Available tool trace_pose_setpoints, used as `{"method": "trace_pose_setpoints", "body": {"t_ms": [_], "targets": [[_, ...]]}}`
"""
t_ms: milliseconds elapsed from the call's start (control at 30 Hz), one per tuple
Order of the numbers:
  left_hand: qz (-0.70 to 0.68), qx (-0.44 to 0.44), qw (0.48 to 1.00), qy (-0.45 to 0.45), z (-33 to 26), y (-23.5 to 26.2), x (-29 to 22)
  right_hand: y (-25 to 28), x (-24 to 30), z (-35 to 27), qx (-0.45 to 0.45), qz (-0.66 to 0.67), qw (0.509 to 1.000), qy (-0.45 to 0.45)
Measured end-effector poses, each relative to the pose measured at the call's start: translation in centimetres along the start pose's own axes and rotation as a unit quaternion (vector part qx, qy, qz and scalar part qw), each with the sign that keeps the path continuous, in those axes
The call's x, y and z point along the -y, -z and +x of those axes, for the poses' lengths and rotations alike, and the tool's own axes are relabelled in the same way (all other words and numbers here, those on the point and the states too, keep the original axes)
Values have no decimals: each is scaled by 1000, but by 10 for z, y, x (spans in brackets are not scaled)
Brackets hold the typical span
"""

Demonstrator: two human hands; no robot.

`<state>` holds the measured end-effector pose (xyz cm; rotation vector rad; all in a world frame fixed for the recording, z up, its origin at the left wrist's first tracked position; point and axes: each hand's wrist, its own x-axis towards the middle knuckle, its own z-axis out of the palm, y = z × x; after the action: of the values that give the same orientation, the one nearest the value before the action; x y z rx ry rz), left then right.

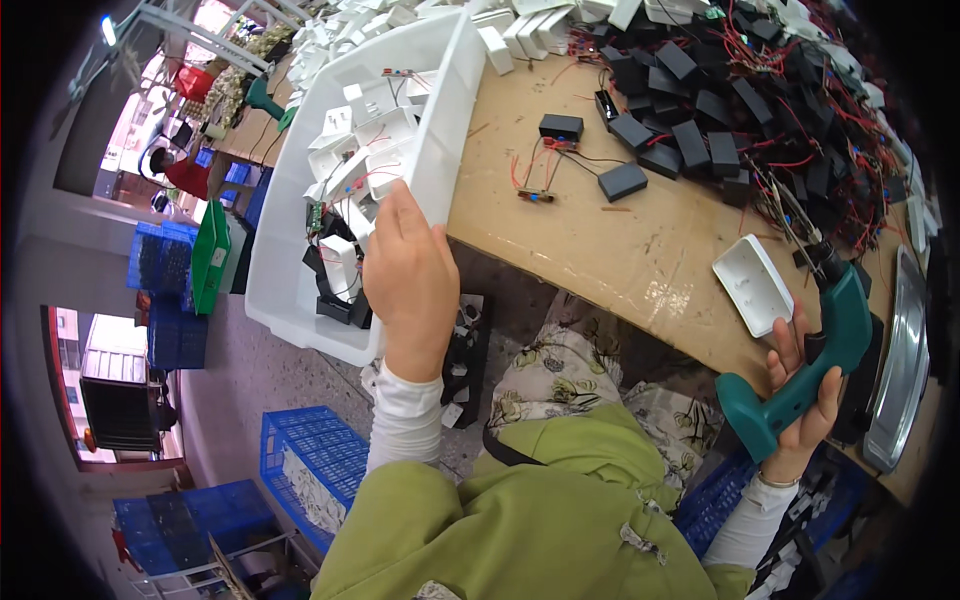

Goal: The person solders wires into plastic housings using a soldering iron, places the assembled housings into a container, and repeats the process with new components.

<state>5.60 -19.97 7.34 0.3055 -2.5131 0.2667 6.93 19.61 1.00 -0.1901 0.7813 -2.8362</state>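
Over the white plastic bin, my left hand reaches in with its fingers pressed together. Its fingertips meet a small white plastic case; anything pinched there is hidden from me. Inside the bin lie white cases, red and black wires, a small circuit board and black cases. On the right, my right hand is wrapped round a green pistol-shaped electric screwdriver, its black nose pointing away from me. An open white case shell lies on the table just left of the tool.
A heap of black cases with red wires covers the table's far right. Two loose black cases and small wired boards lie nearer. A metal tray stands at the right edge. Blue crates sit on the floor at left.
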Motion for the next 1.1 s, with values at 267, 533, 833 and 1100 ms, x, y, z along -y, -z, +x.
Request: {"method": "trace_pose_setpoints", "body": {"t_ms": [267,533,833,1100], "targets": [[-22,-101,989,-104,-8,-11,35,2,2,-1,-13,-14,1000,-12],[-48,-106,984,-138,-11,-10,73,8,8,-3,-21,-8,998,-51],[-280,-44,922,-263,5,-34,7,6,5,1,-11,-47,998,-34],[-418,50,897,-135,55,-86,-31,-2,2,2,-23,-59,998,-9]]}}
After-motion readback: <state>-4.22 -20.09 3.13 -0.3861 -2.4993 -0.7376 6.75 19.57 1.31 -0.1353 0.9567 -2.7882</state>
